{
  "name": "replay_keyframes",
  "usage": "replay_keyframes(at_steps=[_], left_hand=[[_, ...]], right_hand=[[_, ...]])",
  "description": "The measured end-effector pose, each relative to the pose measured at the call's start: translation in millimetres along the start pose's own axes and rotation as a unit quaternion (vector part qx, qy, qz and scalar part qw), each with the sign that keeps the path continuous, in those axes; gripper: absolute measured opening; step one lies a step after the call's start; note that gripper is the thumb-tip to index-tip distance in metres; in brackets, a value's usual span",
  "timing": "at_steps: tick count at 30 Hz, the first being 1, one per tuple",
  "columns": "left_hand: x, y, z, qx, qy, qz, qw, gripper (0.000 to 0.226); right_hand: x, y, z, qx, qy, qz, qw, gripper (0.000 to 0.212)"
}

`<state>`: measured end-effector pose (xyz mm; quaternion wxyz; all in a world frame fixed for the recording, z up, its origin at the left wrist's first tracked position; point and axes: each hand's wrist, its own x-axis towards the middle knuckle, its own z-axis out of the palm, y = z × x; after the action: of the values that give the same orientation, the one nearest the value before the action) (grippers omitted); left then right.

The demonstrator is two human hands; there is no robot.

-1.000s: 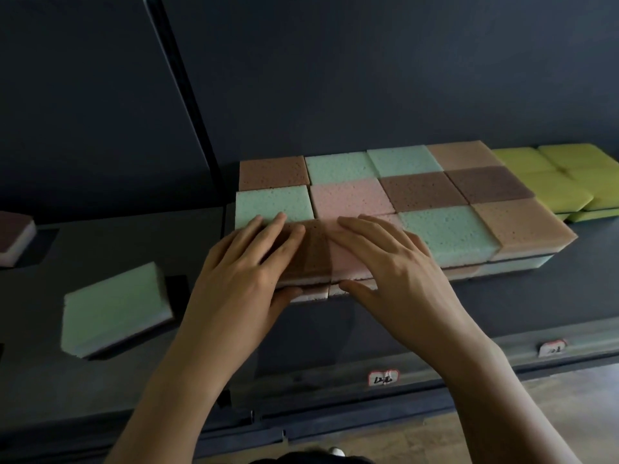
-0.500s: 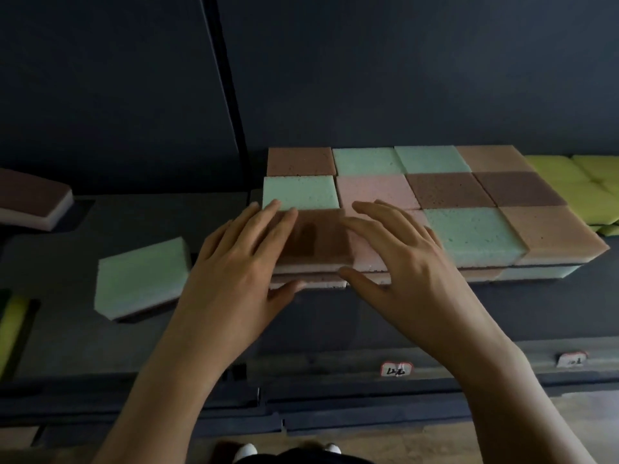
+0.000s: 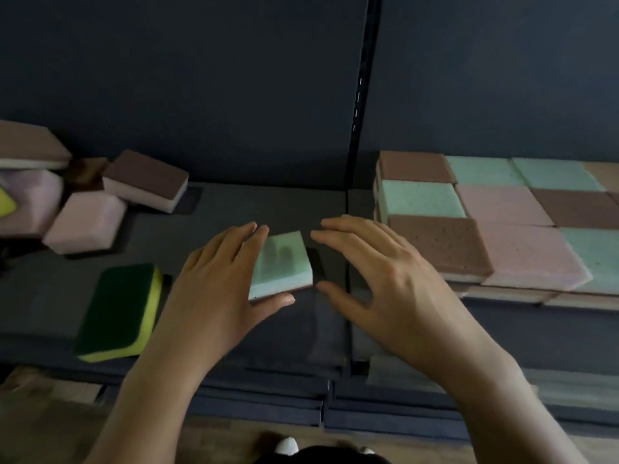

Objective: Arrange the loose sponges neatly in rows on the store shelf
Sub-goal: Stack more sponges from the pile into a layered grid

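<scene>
A person's two bare hands reach over a dark grey store shelf (image 3: pixel 261 205), seen from above.

Between the hands lies a single mint-green rectangular foam sponge (image 3: pixel 284 266), flat on the shelf and turned slightly askew, with finger shadows across its top. The left hand (image 3: pixel 214 289) has its fingers straight and loosely spread over the sponge's left edge, and its thumb lies along the front edge. Whether it actually touches the sponge cannot be told. The right hand (image 3: pixel 395 279) is just right of the sponge, fingers straight and spread and thumb pointing towards the near right corner, holding nothing.

To the right, past a black slotted upright post (image 3: pixel 358 128), a tidy block of brown, mint and pink foam sponges (image 3: pixel 469 222) lies in close rows, stacked in layers with edges touching.

To the left, loose sponges lie apart from one another. Near the front edge is a dark green and yellow scouring sponge (image 3: pixel 120 309). Further back are a pale pink foam sponge (image 3: pixel 83 222) and a brown-topped sponge with a pale base (image 3: pixel 144 180). A small heap of brown and pink sponges (image 3: pixel 26 169) lies at the far left edge.

Below the shelf are a wooden floor (image 3: pixel 50 430) and a white shoe tip (image 3: pixel 287 445).
</scene>
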<state>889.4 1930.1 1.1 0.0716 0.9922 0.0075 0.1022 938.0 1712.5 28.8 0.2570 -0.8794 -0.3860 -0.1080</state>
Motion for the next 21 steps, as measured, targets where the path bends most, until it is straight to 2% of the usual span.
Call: replay_keyframes(at_steps=[5,13,21], left_hand=[[7,-23,9,-0.042,-0.049,0.002,0.998,0.104],[9,-42,9,-0.12,-0.067,0.024,0.99,0.087],[-11,-35,-7,-0.144,0.0,0.1,0.985,0.08]], right_hand=[[8,-14,22,-0.016,-0.04,0.034,0.999,0.055],[5,-29,36,-0.018,-0.038,0.097,0.994,0.053],[-2,-41,33,-0.043,-0.039,0.107,0.993,0.063]])
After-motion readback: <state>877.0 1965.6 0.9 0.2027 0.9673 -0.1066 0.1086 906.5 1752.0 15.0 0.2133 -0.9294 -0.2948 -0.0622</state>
